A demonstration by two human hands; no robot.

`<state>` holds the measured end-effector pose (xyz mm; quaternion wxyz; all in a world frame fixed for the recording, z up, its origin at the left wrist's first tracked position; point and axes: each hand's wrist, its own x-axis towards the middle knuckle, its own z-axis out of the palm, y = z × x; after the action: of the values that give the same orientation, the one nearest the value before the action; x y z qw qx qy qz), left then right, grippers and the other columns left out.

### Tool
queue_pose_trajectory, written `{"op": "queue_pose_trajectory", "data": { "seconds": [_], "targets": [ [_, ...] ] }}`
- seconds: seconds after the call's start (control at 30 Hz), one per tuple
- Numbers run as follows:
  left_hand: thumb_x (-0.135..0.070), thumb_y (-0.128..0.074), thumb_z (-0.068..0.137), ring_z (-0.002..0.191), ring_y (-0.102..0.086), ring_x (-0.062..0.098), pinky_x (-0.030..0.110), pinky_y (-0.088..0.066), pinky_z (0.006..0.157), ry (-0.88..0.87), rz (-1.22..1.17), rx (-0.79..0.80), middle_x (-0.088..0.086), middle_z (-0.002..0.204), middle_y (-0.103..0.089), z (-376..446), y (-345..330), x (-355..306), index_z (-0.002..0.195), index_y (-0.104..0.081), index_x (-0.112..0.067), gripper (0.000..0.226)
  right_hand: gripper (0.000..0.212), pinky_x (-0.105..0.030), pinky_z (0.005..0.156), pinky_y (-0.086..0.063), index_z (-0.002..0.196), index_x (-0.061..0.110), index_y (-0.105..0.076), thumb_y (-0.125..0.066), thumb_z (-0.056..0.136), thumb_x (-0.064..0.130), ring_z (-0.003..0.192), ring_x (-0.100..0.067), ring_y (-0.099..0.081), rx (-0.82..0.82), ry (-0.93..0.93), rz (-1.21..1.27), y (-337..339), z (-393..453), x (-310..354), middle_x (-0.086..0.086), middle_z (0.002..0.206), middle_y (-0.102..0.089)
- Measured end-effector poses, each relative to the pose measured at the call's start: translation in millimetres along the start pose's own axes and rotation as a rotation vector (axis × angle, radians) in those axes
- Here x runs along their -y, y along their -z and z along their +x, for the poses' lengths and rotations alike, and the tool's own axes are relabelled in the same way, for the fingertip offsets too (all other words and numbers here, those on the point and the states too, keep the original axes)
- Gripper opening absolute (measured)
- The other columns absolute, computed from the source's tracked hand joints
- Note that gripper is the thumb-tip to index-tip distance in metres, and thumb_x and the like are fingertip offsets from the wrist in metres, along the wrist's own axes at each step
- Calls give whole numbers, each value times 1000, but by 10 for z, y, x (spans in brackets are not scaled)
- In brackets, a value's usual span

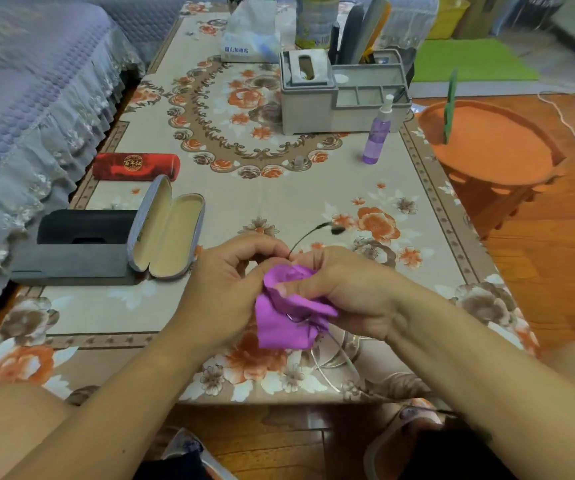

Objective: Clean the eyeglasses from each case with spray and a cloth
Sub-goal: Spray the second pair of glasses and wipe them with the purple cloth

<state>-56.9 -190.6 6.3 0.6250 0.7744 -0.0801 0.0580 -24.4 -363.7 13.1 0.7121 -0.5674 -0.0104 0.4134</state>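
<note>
Thin-framed eyeglasses (308,235) are held between both hands above the near part of the table; one temple arm curves up behind my fingers, and the other with a lens rim trails below the cloth. My left hand (230,275) pinches the frame. A crumpled purple cloth (286,317) is gripped by my right hand (341,289) and wrapped over a lens. A grey case (166,233) lies open to the left, beside a dark case (81,237) and a closed red case (137,166). The purple spray bottle (377,133) stands far right, its clear cap (299,162) nearby.
A grey desk organiser (341,95), a tissue pack (251,32) and a can (315,19) stand at the table's far end. A sofa with a lace cover (29,109) runs along the left. An orange stool (490,147) stands to the right on the wooden floor.
</note>
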Motion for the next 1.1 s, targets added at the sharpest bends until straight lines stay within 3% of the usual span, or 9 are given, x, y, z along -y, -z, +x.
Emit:
{"op": "queue_pose_trajectory", "data": {
  "seconds": [0.2,0.27,0.33,0.53,0.63,0.7,0.83,0.93,1.1],
  "targets": [
    [3,-71,87,83,-67,8,18,-52,81,4,57,-67,-8,84,-74,-100,-15,-46,86,-75,-20,23,15,-39,73,-59,100,-16,-65,-53,91,-15,74,-30,-67,-221,47,80,321,-5,51,-24,87,-66],
    [1,-71,87,85,-66,4,14,-51,80,-2,101,-118,-12,85,-74,-170,6,-74,87,-74,-23,24,16,-34,58,-59,94,-11,-63,-49,93,-16,65,-27,-69,-366,93,61,565,-117,191,-19,80,-67],
    [-3,-72,88,87,-66,5,15,-51,81,-18,170,-184,-11,89,-73,-185,74,-99,88,-73,-26,23,15,-38,61,-59,102,-2,-66,-54,94,-9,73,-31,-72,-549,162,52,852,-288,334,-20,90,-73],
    [-13,-72,91,85,-66,24,53,-58,80,-77,372,-335,-12,93,-69,-24,292,-74,93,-74,-21,8,36,-49,86,-61,121,10,-67,-77,87,12,98,-32,-70,-901,273,15,1469,-550,352,-15,113,-71],
    [-11,-75,89,86,-67,25,35,-54,94,-228,614,-343,-18,92,-69,97,224,-79,91,-75,-15,4,25,-54,83,-61,111,20,-65,-76,88,19,100,-35,-68,-896,223,-102,1470,-565,258,-13,115,-68],
    [-5,-77,86,87,-63,26,18,-41,95,-397,888,-272,-5,88,-70,188,152,-48,91,-74,-9,6,25,-55,84,-61,110,22,-62,-76,89,19,101,-36,-66,-882,197,-126,1427,-588,246,-12,115,-65],
    [5,-71,84,78,-51,31,45,-45,68,-590,1187,-84,11,77,-60,305,27,198,85,-69,-1,6,30,-48,74,-63,118,16,-64,-75,90,16,101,-33,-64,-889,213,-86,1416,-678,271,-12,115,-64],
    [15,-66,75,76,-49,31,46,-44,63,-652,1328,-7,13,77,-57,323,-51,363,79,-63,-2,18,26,-36,58,-57,116,16,-64,-73,91,15,100,-31,-63,-868,244,-82,1388,-761,288,-10,113,-63],
    [15,-68,70,79,-53,33,44,-46,61,-610,1461,82,14,83,-61,338,-34,492,83,-64,-3,22,23,-50,90,-59,110,23,-61,-73,91,16,104,-30,-62,-851,256,-134,1322,-825,263,-7,120,-62]
  ]
}}
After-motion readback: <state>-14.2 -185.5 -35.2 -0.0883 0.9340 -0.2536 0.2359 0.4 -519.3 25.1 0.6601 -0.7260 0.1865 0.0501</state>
